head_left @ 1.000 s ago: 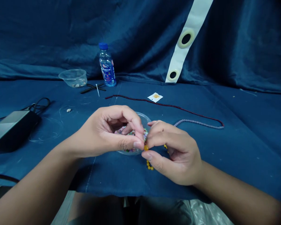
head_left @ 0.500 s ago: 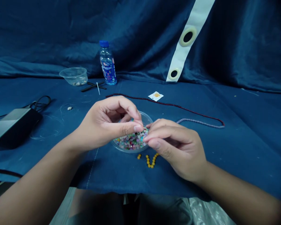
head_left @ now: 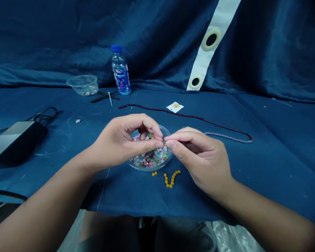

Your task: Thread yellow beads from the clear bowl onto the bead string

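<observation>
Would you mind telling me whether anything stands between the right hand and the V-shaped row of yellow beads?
Nothing visible does: only the blue tablecloth shows between the right hand and the row of yellow beads. The plastic bowl of mixed beads sits beyond the row.

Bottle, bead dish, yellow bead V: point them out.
Bottle [head_left: 122, 76], head view: label.
Bead dish [head_left: 148, 169], head view: near rim.
Yellow bead V [head_left: 170, 186], head view: bead at its bend.

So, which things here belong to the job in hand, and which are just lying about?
In use, I judge:
left hand and right hand, pinching; anything held is too small to tell
clear bowl of mixed beads
yellow beads

Probably just lying about:
bottle
clear tub
crossed black sticks
black box
perhaps dark red strand, white packet
</observation>
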Available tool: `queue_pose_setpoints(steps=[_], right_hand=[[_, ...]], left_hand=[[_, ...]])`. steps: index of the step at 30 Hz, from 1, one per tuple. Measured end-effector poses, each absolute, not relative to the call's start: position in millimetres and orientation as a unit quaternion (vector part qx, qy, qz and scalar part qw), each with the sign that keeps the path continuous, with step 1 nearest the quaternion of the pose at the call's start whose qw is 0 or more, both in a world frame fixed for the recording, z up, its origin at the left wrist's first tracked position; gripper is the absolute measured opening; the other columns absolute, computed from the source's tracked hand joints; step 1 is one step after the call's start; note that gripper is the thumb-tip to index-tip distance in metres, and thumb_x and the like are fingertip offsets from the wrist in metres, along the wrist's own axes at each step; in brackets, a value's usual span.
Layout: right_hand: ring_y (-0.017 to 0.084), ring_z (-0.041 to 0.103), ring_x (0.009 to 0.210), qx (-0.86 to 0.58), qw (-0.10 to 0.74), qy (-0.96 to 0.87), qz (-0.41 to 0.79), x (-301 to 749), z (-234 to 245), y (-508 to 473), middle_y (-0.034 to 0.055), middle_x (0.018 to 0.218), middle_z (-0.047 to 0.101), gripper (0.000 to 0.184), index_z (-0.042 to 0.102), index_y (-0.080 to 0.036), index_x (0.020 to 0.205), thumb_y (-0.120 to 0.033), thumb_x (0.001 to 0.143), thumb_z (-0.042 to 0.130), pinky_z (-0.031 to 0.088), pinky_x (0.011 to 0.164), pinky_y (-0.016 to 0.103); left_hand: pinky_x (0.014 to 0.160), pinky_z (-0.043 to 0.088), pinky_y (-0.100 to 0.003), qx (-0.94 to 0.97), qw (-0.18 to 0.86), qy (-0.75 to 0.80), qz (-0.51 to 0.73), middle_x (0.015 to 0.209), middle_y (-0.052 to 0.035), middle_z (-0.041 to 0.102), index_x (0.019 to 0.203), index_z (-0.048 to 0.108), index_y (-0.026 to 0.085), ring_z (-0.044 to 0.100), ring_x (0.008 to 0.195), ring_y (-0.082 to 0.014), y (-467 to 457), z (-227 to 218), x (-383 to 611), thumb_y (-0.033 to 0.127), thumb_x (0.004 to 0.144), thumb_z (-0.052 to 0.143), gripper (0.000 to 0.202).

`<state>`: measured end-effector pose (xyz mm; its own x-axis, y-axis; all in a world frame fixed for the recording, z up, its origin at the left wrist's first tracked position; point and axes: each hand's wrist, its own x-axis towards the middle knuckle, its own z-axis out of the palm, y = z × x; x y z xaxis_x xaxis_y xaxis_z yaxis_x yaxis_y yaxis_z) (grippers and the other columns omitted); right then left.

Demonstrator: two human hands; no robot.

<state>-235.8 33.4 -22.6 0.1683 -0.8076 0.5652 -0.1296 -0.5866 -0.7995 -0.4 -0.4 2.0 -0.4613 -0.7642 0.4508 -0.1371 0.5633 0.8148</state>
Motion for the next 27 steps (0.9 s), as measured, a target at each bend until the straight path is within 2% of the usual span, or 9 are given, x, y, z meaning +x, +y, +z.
queue_pose_setpoints(steps=[6,8,11,15,18,20,23,27], right_hand=[[0.014,0.077,0.095,-0.694,0.299,0.333,-0.564,-238,-21,33,-0.0001,0.106,0.082,0.014,0.085,-0.025,0.115,-0.024,0.11,0.072,0.063,0.087,0.03],[0.015,0.076,0.096,-0.705,0.285,0.325,-0.563,-239,-22,32,0.0011,0.106,0.081,0.013,0.084,-0.024,0.116,-0.024,0.108,0.074,0.063,0.088,0.032],[0.015,0.075,0.093,-0.728,0.239,0.333,-0.55,-237,-23,32,0.0002,0.101,0.08,0.014,0.084,-0.024,0.112,-0.016,0.1,0.08,0.061,0.085,0.032],[0.013,0.075,0.088,-0.736,0.218,0.333,-0.548,-235,-24,32,-0.0018,0.096,0.081,0.013,0.085,-0.024,0.103,-0.013,0.102,0.08,0.06,0.08,0.029],[0.012,0.074,0.087,-0.733,0.205,0.34,-0.552,-235,-23,31,-0.0026,0.095,0.081,0.011,0.085,-0.024,0.102,-0.014,0.103,0.079,0.059,0.08,0.028],[0.011,0.073,0.086,-0.729,0.195,0.355,-0.552,-236,-23,29,-0.0028,0.094,0.08,0.011,0.084,-0.023,0.101,-0.014,0.103,0.078,0.058,0.08,0.027],[0.012,0.073,0.087,-0.718,0.187,0.376,-0.555,-237,-24,25,-0.0027,0.094,0.08,0.012,0.083,-0.023,0.1,-0.015,0.103,0.077,0.058,0.08,0.028],[0.014,0.074,0.089,-0.703,0.185,0.393,-0.564,-238,-28,19,-0.0018,0.096,0.08,0.012,0.082,-0.024,0.098,-0.017,0.105,0.074,0.058,0.082,0.03]], left_hand=[[0.077,0.057,-0.024,0.298,0.431,-0.782,-0.338,0.099,-0.0012,0.082,0.101,0.084,0.023,0.071,0.085,-0.0125,-1,1,0,0.026,0.093,0.096,0.014],[0.076,0.057,-0.025,0.299,0.431,-0.783,-0.334,0.098,-0.0012,0.082,0.101,0.084,0.023,0.07,0.084,-0.0127,-1,1,0,0.026,0.093,0.095,0.014],[0.074,0.056,-0.025,0.299,0.43,-0.783,-0.335,0.096,-0.0011,0.081,0.101,0.084,0.022,0.068,0.081,-0.0124,0,2,-1,0.024,0.095,0.093,0.011],[0.074,0.054,-0.023,0.296,0.428,-0.785,-0.337,0.095,0.0,0.081,0.101,0.083,0.022,0.067,0.081,-0.0112,0,1,-2,0.022,0.094,0.093,0.012],[0.077,0.056,-0.023,0.302,0.428,-0.785,-0.331,0.099,-0.0004,0.081,0.103,0.082,0.021,0.069,0.084,-0.0113,-4,2,1,0.028,0.096,0.092,0.014],[0.074,0.056,-0.024,0.341,0.424,-0.778,-0.313,0.099,-0.0004,0.081,0.106,0.082,0.021,0.069,0.081,-0.0121,-9,6,4,0.035,0.099,0.089,0.018],[0.07,0.05,-0.028,0.424,0.307,-0.824,-0.216,0.095,0.0016,0.081,0.109,0.082,0.024,0.068,0.076,-0.014,-16,16,5,0.034,0.104,0.081,0.011],[0.081,0.046,-0.038,0.434,0.039,-0.9,-0.027,0.102,-0.0019,0.084,0.108,0.084,0.026,0.075,0.094,-0.0255,-19,29,-9,0.027,0.106,0.074,0.011]])
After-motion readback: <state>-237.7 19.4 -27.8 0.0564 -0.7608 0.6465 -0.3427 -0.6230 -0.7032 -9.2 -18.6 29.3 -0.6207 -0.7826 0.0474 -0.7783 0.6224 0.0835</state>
